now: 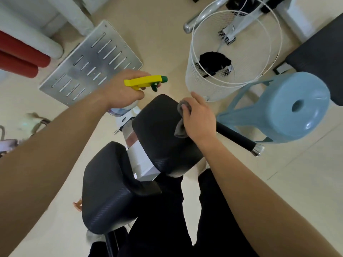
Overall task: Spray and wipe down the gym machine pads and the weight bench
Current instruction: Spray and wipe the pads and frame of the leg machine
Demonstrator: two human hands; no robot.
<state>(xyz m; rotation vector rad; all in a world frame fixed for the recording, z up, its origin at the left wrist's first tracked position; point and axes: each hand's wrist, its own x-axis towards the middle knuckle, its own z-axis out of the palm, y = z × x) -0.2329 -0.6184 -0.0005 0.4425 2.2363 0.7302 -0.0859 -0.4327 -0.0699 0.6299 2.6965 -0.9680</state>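
Observation:
Two black machine pads sit below me: the right pad (pixel 159 134) in the middle and the left pad (pixel 109 184) lower left. My right hand (pixel 198 117) presses a grey cloth (pixel 182 115) onto the far right edge of the right pad, fingers curled over it. My left hand (pixel 122 89) grips a spray bottle (pixel 144 82) with a yellow head and green nozzle, held above the floor just beyond the right pad, nozzle pointing right. The bottle's clear body shows under my wrist.
A white wire basket (pixel 209 86) holding a black cloth stands behind the pads. A blue plastic stool (pixel 289 108) is on the right, a black handle bar (pixel 239 138) beside it. A slotted metal footplate (pixel 91 64) and red rollers (pixel 20 58) lie left.

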